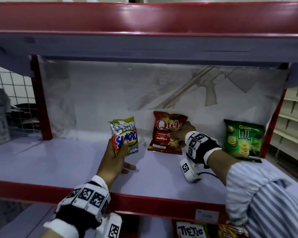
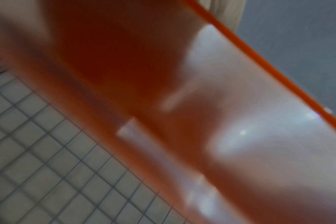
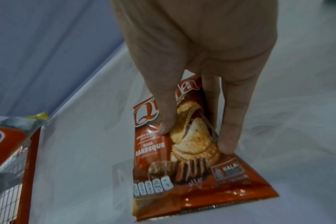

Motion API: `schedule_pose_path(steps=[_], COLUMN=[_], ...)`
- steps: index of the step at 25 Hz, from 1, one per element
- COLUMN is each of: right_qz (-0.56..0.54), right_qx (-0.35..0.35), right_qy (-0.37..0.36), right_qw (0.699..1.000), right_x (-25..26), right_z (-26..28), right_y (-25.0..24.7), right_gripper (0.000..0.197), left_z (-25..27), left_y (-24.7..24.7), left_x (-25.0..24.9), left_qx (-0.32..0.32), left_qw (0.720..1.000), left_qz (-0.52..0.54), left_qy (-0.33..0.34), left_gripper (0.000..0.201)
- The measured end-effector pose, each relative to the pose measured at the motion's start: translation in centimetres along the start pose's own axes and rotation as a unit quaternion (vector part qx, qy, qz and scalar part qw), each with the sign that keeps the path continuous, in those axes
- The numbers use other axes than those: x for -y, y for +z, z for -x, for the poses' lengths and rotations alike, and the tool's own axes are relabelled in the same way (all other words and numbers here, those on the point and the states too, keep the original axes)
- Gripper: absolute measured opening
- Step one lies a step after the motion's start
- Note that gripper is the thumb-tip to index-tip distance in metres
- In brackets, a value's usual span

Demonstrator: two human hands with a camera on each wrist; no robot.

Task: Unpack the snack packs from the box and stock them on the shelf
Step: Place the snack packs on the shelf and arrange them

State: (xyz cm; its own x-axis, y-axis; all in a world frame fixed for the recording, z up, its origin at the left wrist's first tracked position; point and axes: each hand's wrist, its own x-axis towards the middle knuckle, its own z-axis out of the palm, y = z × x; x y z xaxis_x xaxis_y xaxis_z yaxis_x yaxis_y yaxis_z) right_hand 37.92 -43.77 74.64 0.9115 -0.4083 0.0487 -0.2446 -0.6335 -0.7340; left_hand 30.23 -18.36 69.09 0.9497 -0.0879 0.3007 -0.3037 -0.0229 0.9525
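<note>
In the head view my left hand (image 1: 117, 150) grips a Sukro nut pack (image 1: 125, 134) by its lower part and holds it upright over the pale shelf board (image 1: 58, 160). My right hand (image 1: 178, 130) pinches a red Qtela barbeque pack (image 1: 165, 134), which stands against the shelf's back panel. The right wrist view shows my right hand (image 3: 196, 136) with its thumb on the front of the Qtela pack (image 3: 182, 174) and its fingers (image 3: 228, 136) at the pack's side. The Sukro pack (image 3: 10, 144) shows at that view's left edge. The left wrist view is blurred, with no hand visible.
A green Lite chips pack (image 1: 243, 138) stands at the shelf's right end. The red front lip (image 1: 153, 203) and the upper shelf (image 1: 144, 18) bound the opening. More packs, one marked Tic Tic (image 1: 190, 231), lie on the shelf below. A wire grid (image 1: 15, 100) stands to the left.
</note>
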Motion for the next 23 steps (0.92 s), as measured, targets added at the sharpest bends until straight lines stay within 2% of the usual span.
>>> schedule_pose_path(steps=[3,6,8,9,11,13,15,17,20,21,23], right_qz=[0.019,0.1,0.164,0.17,0.098,-0.022,-0.053,-0.06,-0.088,-0.098,-0.122], right_qx=[0.031,0.097,0.095,0.09,0.142,0.259,0.31,0.296,0.242,0.217,0.152], right_qy=[-0.007,-0.027,-0.059,-0.078,-0.125,-0.165,-0.205,-0.243,-0.259,-0.252,-0.21], right_qw=[0.999,0.99,0.98,0.978,0.977,0.952,0.927,0.922,0.931,0.938,0.958], right_x=[0.2,1.0,2.4,3.3,5.2,7.2,9.2,11.4,14.7,16.1,18.6], right_z=[-0.2,1.5,3.3,4.2,5.8,8.1,10.0,11.0,10.8,10.3,9.0], right_y=[0.3,-1.4,-3.5,-4.4,-5.1,-4.0,-1.6,1.5,5.6,7.2,10.4], right_gripper=[0.093,0.072,0.051,0.049,0.057,0.077,0.089,0.078,0.035,0.028,0.041], left_z=[-0.1,-0.2,-0.3,-0.3,0.0,0.3,0.6,0.4,-0.3,-0.7,-1.4], left_y=[0.1,0.1,0.0,-0.2,-0.5,-0.9,-2.2,-4.8,-10.1,-12.6,-17.3], left_x=[0.1,0.2,0.2,0.2,-0.2,-0.9,-1.8,-2.5,-2.3,-1.9,-0.7], left_qx=[0.012,0.021,0.012,0.006,0.015,0.047,0.07,0.059,-0.006,-0.038,-0.09], left_qw=[1.0,1.0,1.0,1.0,0.999,0.998,0.997,0.997,0.998,0.995,0.977], left_qz=[-0.004,-0.011,0.0,0.015,0.045,0.039,0.015,-0.004,-0.063,-0.094,-0.192], left_qy=[-0.009,-0.001,0.01,0.012,0.013,0.019,0.037,0.046,0.02,0.005,-0.023], left_gripper=[0.032,0.031,0.025,0.024,0.027,0.028,0.028,0.027,0.033,0.036,0.035])
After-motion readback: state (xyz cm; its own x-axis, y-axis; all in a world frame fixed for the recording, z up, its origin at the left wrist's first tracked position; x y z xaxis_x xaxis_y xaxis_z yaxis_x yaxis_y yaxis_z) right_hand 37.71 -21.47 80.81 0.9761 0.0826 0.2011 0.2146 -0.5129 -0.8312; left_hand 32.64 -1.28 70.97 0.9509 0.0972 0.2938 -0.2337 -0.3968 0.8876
